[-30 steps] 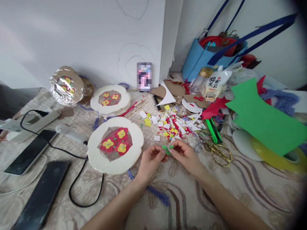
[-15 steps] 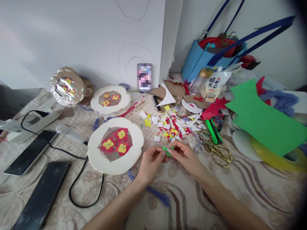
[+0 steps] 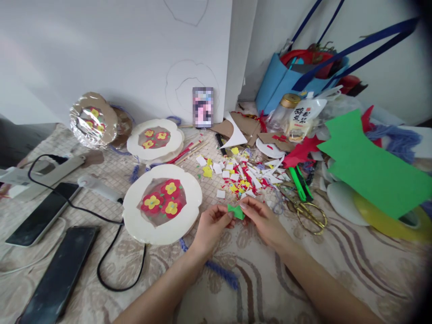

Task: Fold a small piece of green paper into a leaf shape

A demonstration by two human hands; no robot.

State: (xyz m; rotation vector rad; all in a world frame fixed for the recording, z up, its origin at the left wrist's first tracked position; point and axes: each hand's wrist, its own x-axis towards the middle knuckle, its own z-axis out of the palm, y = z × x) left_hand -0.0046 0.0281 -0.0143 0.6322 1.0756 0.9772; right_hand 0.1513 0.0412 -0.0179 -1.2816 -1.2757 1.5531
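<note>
Two hands, your left (image 3: 212, 225) and right (image 3: 261, 219), pinch the small green piece (image 3: 236, 211) between nearly closed fingertips. Paper scraps (image 3: 245, 173) lie at twelve o'clock from it, gold scissors (image 3: 310, 217) at three, the nearest white flower-shaped frame (image 3: 131, 207) at nine.

On the surface (image 3: 202, 299), paper scraps (image 3: 234, 176) lie between the near fan (image 3: 163, 204), left, and the box cutter (image 3: 299, 183), right. Scissors (image 3: 299, 206) lie just before the cutter. Behind the scraps, a phone (image 3: 203, 107) stands against the board (image 3: 135, 49). Power strip (image 3: 54, 175): far left. Tote bag (image 3: 273, 83): back right, behind jar (image 3: 286, 108) and pouch (image 3: 305, 118).
</note>
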